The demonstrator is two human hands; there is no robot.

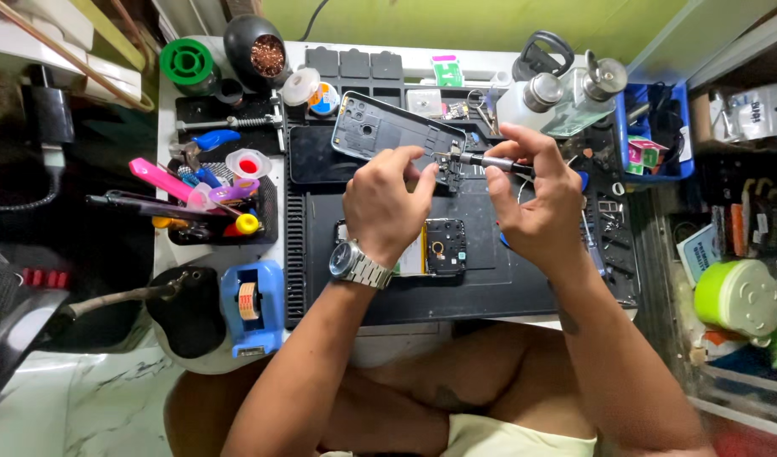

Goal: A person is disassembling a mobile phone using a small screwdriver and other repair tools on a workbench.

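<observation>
head view, item by item. we log the left hand [387, 196], fingers curled and pinched on a small circuit board [452, 169] held above the black mat [490, 279]; a metal watch [354, 262] sits on that wrist. the right hand [536, 199] is closed around a slim screwdriver [481, 161], tip meeting the board just beside the left fingertips. under the left hand lies an opened phone [443, 247], its camera end showing, the rest hidden by the hand. behind the hands a phone back cover [388, 127] leans, inner side up. handling, in our judgement: the board is light, thin, stiff and fragile, best gripped by its edges, clear of its parts; the screwdriver is light and slick, so a pinch near the tip steadies it. left of the mat: a tray of tools [211, 199], a blue tape dispenser [251, 306], a green spool [187, 63] and a pot of brass wool [266, 55]. at the back right stand two clear bottles [566, 97]; right of them a blue bin [659, 140]. far right, a green container [735, 296].
</observation>
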